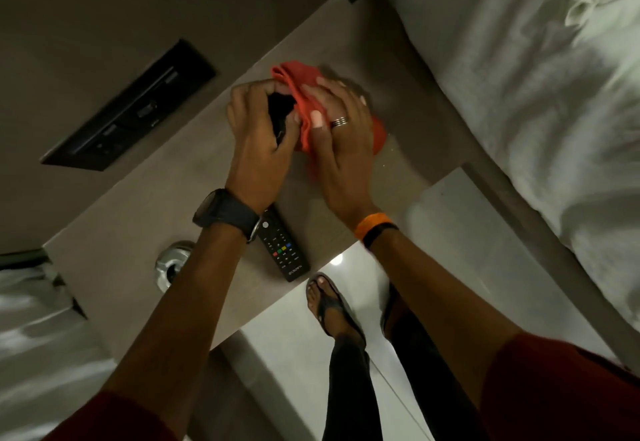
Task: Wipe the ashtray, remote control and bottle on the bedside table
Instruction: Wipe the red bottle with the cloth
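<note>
Bottle step, by the look of it: left hand grips a dark object, likely the bottle, frame centre; right hand presses red cloth on it. Remote and ashtray lie lower left. Next: rotate, wipe remaining side.

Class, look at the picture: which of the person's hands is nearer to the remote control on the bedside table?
Left. The left hand is over the table with its wrist directly above the remote control's top end. The right hand presses the red cloth farther to the right.

soft red cloth, shiny metal ashtray, matt black plastic remote control, smooth matt bedside table
</note>
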The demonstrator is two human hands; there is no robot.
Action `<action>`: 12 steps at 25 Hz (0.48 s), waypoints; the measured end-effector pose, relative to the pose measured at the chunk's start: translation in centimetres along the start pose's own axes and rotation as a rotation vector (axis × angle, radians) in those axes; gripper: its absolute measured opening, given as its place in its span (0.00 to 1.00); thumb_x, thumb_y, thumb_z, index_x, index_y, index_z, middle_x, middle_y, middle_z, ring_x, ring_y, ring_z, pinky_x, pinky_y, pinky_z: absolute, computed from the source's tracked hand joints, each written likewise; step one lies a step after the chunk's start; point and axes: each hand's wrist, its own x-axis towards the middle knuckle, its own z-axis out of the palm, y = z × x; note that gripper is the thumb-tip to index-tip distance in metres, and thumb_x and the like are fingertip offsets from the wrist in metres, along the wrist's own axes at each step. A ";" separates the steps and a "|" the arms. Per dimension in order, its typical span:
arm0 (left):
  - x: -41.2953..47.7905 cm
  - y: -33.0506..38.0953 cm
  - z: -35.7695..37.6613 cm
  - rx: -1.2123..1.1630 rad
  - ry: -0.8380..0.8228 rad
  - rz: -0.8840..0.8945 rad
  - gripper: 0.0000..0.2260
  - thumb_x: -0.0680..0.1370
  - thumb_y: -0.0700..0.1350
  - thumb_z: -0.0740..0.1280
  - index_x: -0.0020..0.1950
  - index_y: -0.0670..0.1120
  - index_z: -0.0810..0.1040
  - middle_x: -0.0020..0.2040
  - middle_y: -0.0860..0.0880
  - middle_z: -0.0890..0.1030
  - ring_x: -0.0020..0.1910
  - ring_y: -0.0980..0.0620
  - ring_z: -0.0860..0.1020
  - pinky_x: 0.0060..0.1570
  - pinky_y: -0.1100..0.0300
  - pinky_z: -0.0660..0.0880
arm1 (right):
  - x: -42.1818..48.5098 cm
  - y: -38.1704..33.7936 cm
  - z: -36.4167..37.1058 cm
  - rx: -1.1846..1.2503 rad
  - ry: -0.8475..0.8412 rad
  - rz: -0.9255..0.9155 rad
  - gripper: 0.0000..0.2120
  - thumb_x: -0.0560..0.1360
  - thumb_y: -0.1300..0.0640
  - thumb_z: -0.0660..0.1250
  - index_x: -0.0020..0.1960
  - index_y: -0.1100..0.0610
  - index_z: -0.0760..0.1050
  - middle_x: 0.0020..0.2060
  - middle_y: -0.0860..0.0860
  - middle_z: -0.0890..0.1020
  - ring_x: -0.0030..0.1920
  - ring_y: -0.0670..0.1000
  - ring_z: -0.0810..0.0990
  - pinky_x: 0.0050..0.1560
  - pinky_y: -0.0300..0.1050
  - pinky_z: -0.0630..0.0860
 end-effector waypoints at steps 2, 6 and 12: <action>-0.7 -0.8 -1.0 0.006 -0.110 0.100 0.17 0.77 0.36 0.70 0.63 0.37 0.71 0.65 0.41 0.67 0.67 0.42 0.69 0.69 0.56 0.70 | 0.6 2.5 -1.8 -0.012 0.070 0.189 0.20 0.84 0.49 0.53 0.66 0.59 0.75 0.65 0.57 0.79 0.69 0.56 0.74 0.77 0.61 0.62; -3.1 -1.4 -1.8 -0.074 -0.300 0.052 0.23 0.73 0.44 0.75 0.62 0.38 0.70 0.78 0.39 0.53 0.76 0.46 0.61 0.67 0.69 0.70 | 0.4 4.6 -4.1 0.152 0.075 0.518 0.14 0.87 0.55 0.54 0.58 0.60 0.76 0.57 0.61 0.80 0.58 0.60 0.78 0.63 0.64 0.75; -4.0 -0.8 0.4 -0.221 0.085 -0.084 0.16 0.78 0.39 0.69 0.61 0.37 0.69 0.64 0.34 0.68 0.61 0.49 0.71 0.64 0.58 0.75 | -3.6 0.4 -1.4 0.199 -0.059 0.047 0.12 0.85 0.49 0.55 0.63 0.45 0.74 0.66 0.49 0.77 0.71 0.51 0.73 0.76 0.64 0.64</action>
